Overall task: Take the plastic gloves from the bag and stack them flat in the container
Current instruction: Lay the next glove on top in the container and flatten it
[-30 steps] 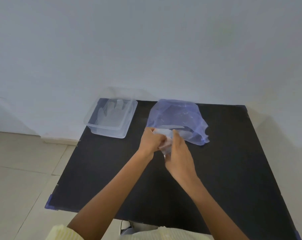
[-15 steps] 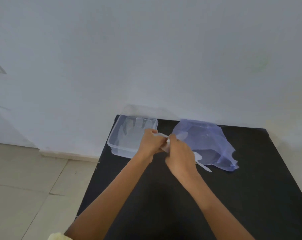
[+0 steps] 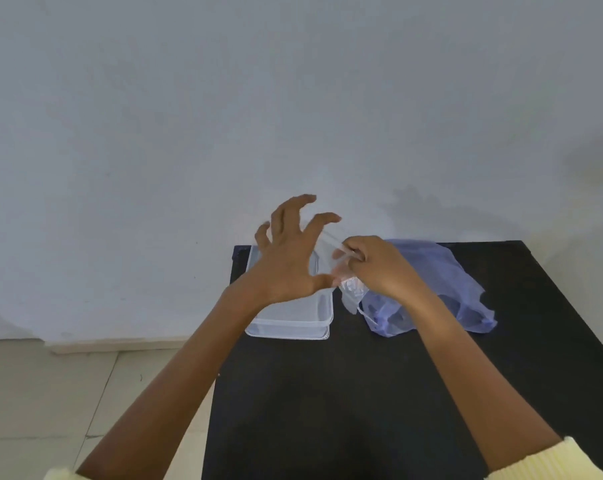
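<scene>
A clear plastic glove (image 3: 343, 271) hangs crumpled between my hands, above the gap between container and bag. My right hand (image 3: 379, 268) pinches its upper edge with closed fingers. My left hand (image 3: 289, 251) hovers over the container with fingers spread wide; its thumb tip and index fingertip touch the glove's film, but no grip shows. The clear rectangular container (image 3: 289, 327) sits at the black table's back left corner, mostly hidden by my left hand. The translucent blue bag (image 3: 462, 289) lies slumped to its right, behind my right hand.
The black table (image 3: 362, 393) stands against a white wall; its left edge runs just beside the container, with tiled floor (image 3: 68, 393) below. My two forearms cross the table's front half.
The view has shifted, so the table sits lower and further right. The glove has come out of the bag and moved toward the container. My left hand has spread from closed to wide.
</scene>
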